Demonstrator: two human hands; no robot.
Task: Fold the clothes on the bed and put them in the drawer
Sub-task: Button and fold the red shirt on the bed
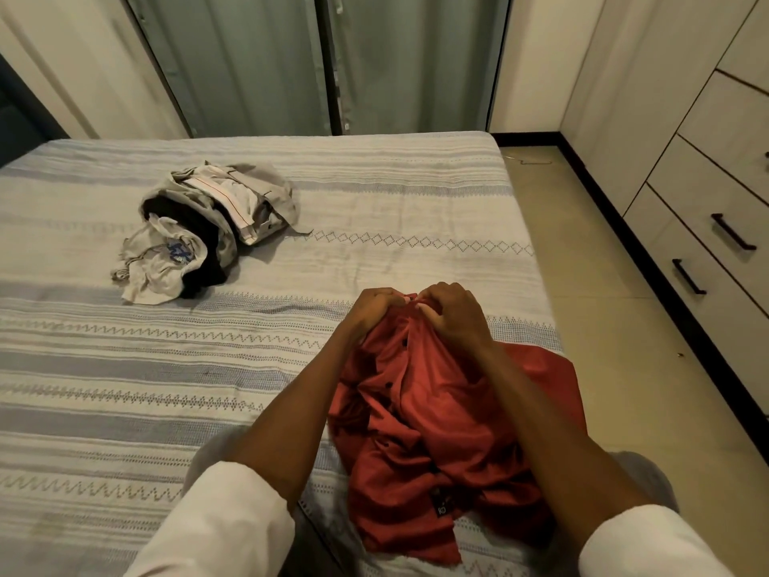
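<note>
So the bed (pixel 374 193) with its striped cover fills most of the view, drawers (pixel 707 243) off to the right. Red shirt (pixel 437 431) sits bunched at the near edge, left hand (pixel 376 310) and right hand (pixel 451 312) both gripping its top. Unfolded clothes pile (pixel 208 226) lies well apart, further back

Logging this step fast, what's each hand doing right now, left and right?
Left hand: fingers curled, gripping the top edge of the red shirt.
Right hand: fingers curled, gripping the same edge, right beside the left.
</note>
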